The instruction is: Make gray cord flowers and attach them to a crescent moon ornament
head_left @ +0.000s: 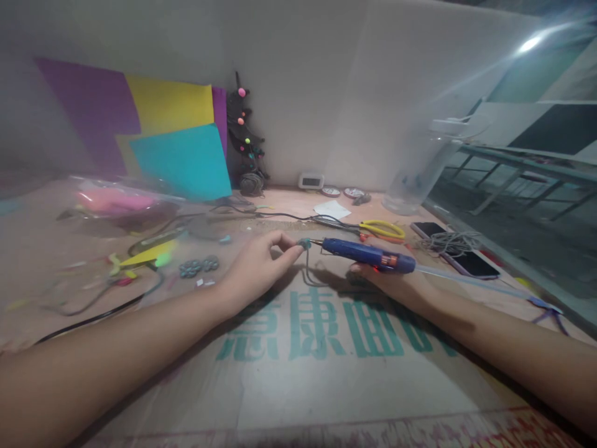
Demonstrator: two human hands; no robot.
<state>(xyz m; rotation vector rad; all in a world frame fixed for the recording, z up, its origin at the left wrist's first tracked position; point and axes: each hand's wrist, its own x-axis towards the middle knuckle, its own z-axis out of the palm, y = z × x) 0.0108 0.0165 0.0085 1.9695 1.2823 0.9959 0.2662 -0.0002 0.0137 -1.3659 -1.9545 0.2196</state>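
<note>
My left hand (265,264) is closed in a pinch on a small grey-green piece (305,243); its exact kind is too small to tell. A thin dark wire (308,274) bends down from beside it. My right hand (387,283) grips a blue hot glue gun (354,250) from below. The nozzle points left and meets, or nearly meets, the piece at my left fingertips. A long clear glue stick (476,280) runs out of the gun's back end, and a small red light glows on its underside. The fingers around the handle are partly hidden.
Left of my hand lie small grey-green coils (198,266), a black cable (107,314) and coloured scraps. Yellow-handled scissors (382,230), two phones (471,262) with a grey wire bundle (450,242), and a clear plastic container (401,186) stand behind and right. Coloured sheets (181,162) lean on the wall.
</note>
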